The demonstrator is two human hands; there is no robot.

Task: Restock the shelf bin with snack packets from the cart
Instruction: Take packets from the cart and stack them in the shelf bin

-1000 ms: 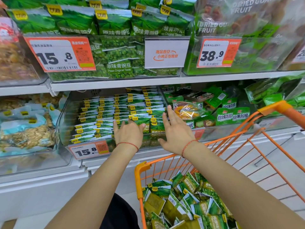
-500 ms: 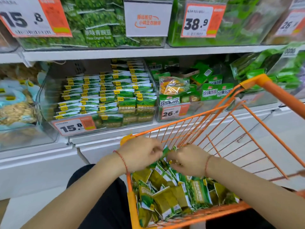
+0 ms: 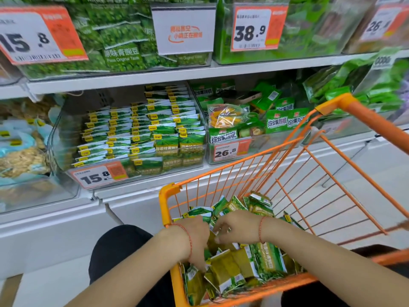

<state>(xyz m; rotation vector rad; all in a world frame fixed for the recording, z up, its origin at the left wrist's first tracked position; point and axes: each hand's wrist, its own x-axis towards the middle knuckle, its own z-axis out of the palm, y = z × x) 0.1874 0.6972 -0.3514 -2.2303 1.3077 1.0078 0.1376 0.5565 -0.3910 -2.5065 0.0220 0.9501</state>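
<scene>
Head view: both hands reach into the near end of an orange wire cart holding a loose pile of green snack packets; the left hand and right hand have their fingers curled down among the packets, but whether either grip is clamped on one I cannot tell. Farther left, a clear shelf bin marked 15.8 holds neat rows of packets.
</scene>
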